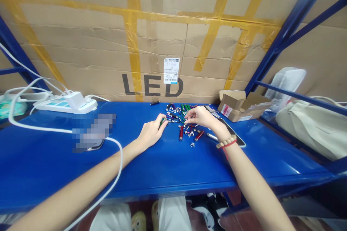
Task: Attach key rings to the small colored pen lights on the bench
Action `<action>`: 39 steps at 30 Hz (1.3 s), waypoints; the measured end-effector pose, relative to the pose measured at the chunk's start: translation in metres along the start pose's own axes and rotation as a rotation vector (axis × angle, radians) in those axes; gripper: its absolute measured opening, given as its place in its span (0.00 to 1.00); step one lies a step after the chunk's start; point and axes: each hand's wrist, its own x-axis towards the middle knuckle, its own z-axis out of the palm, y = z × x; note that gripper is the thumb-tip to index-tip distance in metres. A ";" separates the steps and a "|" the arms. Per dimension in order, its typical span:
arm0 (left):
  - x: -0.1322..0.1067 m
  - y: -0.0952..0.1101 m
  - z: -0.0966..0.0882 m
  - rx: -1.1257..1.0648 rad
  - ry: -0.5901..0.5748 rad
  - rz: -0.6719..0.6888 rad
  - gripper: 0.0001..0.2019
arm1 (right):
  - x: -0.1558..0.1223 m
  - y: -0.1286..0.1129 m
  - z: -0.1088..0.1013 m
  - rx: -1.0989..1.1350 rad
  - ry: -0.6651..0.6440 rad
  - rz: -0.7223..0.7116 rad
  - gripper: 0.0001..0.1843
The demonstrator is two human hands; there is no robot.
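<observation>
My left hand (152, 130) is closed around a small green metal tube (162, 122), its end poking out near the thumb. Over the right part of a pile of small parts (173, 115) is my right hand (200, 116). Its thumb and fingers are pinched together, and whatever they hold is too small to make out. The pile mixes green, purple, black and red metal tubes with small silvery clips and round pieces. Closer to me lie two red tubes (181, 133), a silver tube (212, 136) and a loose metal clip (192, 144).
An open cardboard box (244, 106) stands at the right rear, near a flat dark tablet-like object (233, 133) partly under my right wrist. At left are a white power strip (89, 106), a blurred-out object (94, 131) and a white cable (119, 162) crossing my left forearm.
</observation>
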 end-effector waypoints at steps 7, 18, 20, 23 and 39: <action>0.000 0.000 0.000 -0.011 0.002 0.003 0.13 | -0.002 -0.007 0.000 -0.180 0.068 -0.035 0.05; 0.000 0.000 0.001 0.000 -0.003 0.022 0.14 | -0.002 -0.017 0.000 -0.201 0.212 0.069 0.07; 0.000 0.000 0.001 0.005 -0.009 0.026 0.14 | -0.003 -0.018 0.000 -0.180 0.241 0.067 0.08; 0.000 0.000 0.001 0.017 -0.020 0.029 0.14 | -0.004 -0.019 0.000 -0.166 0.291 0.052 0.09; 0.000 0.001 0.001 0.025 -0.041 0.032 0.14 | -0.001 -0.017 0.010 -0.225 0.397 -0.086 0.09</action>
